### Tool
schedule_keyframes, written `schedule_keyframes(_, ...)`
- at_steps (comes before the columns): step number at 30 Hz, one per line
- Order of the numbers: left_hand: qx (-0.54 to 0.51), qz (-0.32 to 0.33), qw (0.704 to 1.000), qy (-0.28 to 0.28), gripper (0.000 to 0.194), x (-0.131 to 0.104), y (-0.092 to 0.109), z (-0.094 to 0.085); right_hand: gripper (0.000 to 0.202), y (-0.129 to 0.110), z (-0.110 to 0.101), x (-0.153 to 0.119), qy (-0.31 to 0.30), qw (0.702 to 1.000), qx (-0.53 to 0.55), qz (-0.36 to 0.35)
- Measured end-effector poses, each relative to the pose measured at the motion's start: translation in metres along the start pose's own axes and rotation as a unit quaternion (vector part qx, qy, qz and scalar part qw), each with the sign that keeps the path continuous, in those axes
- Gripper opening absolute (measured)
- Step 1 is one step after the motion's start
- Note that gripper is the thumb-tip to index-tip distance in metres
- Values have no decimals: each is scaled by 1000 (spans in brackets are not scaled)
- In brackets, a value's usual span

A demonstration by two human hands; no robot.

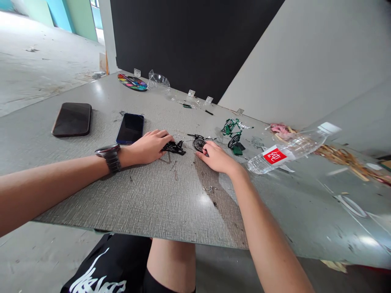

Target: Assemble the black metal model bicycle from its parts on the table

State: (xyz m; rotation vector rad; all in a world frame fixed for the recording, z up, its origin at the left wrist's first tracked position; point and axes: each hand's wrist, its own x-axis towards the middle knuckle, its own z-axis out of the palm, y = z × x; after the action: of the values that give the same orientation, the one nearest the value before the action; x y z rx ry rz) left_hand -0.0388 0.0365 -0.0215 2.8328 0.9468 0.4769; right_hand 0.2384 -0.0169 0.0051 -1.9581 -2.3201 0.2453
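My left hand [152, 147], with a dark watch on its wrist, rests on the table with its fingers curled over a black model bicycle frame [177, 147]. My right hand [218, 158] has thumb and fingers closed at the edge of a small black spoked wheel [199, 144]. Thin dark parts lie just behind that wheel. A green model bicycle [233, 131] stands to the right of it, beside a small green piece [237, 150]. Nearer to me are a few thin pins [175, 174] and a cluster of tiny screws [210, 189].
Two phone-like devices, a larger dark one [72, 119] and a blue-edged phone [130, 128], lie at the left. A paint palette [133, 82] and clear plastic packaging [159, 80] sit at the back. On the right, a clear bottle [293, 149] lies tilted near wood scraps [342, 156].
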Motion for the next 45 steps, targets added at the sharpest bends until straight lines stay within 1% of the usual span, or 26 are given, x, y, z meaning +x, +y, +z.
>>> schedule_keyframes(8, 5, 8, 1000, 6, 40, -1, 2, 0, 36, 1, 1, 0, -1, 1000, -2, -6)
schedule_keyframes(16, 6, 9, 1000, 3, 41, -1, 4, -2, 34, -8, -1, -3, -13, 1000, -9, -10)
schedule_keyframes(25, 1, 15, 1000, 9, 42, -1, 0, 2, 33, -11, -1, -5, -15, 1000, -5, -8)
schedule_keyframes(32, 0, 10, 1000, 2, 41, -1, 2, 0, 34, -15, -3, -8, -25, 1000, 5, -8)
schedule_keyframes(36, 1, 10, 1000, 4, 41, -1, 2, 0, 31, -18, -4, -8, -27, 1000, 5, -5)
schedule_keyframes(45, 7, 8, 1000, -2, 40, 0, 2, 0, 31, -18, -3, -8, -26, 1000, 7, -4)
